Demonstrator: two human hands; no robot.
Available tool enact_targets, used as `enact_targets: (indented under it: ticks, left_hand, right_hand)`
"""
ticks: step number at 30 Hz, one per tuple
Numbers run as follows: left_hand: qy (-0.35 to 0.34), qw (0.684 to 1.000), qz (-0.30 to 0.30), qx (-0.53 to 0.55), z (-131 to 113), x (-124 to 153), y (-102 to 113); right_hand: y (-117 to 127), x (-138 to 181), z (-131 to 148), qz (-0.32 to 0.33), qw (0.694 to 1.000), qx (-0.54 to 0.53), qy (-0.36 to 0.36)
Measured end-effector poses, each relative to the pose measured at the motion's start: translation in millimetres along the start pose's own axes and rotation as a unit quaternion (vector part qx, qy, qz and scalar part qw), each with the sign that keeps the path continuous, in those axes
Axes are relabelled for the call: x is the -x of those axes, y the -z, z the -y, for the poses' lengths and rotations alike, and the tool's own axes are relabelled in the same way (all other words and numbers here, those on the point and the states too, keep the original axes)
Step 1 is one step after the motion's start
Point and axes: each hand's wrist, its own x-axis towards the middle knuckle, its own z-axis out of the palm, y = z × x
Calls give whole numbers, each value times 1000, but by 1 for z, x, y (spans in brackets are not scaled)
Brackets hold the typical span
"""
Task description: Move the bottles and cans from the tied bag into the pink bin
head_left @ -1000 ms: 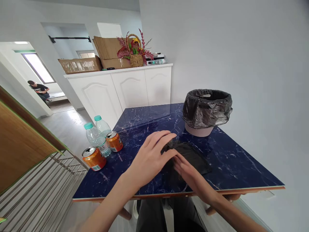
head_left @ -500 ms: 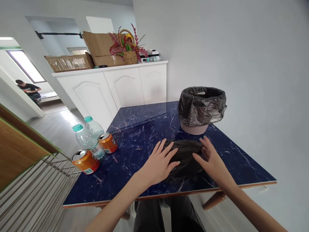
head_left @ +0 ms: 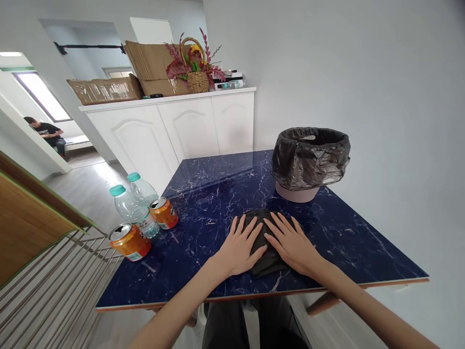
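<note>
A black plastic bag (head_left: 268,264) lies folded flat on the blue marbled table (head_left: 214,208) in front of me. My left hand (head_left: 240,247) rests on its left part, fingers stretched out and slightly spread. On its right part lies my right hand (head_left: 293,242), palm down with the fingers extended. Both hands press on the bag without gripping it, and they cover much of it. Behind them stands a trash bin (head_left: 296,193) with a black liner (head_left: 308,162) folded over its rim.
At the table's left edge are two orange cans (head_left: 131,242) and two clear bottles (head_left: 127,206) with teal caps. A wire rack (head_left: 69,276) adjoins that side. Farther back, a white cabinet (head_left: 189,126) carries cardboard boxes and a flower basket (head_left: 198,82). A person (head_left: 49,133) sits in another room.
My right hand has come down and leftward onto the bag, its fingers now flat beside my left hand. The bag is folded into a smaller, narrower shape. My left hand has barely moved.
</note>
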Motion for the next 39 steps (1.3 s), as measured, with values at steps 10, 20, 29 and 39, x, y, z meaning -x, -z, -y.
enact_targets:
  ticks: [10, 20, 29, 39]
  left_hand:
    - [-5, 999, 8, 36, 8, 5, 5]
    - [17, 991, -59, 116, 19, 40, 30]
    - [-20, 990, -54, 131, 28, 65, 48]
    - [-48, 957, -40, 283, 14, 53, 65]
  right_hand:
    - [-5, 1, -8, 12, 1000, 0, -2]
    - [44, 36, 71, -86, 986, -42, 135]
    - [29, 36, 75, -87, 980, -167, 64]
    - [79, 93, 48, -58, 848, -496, -175]
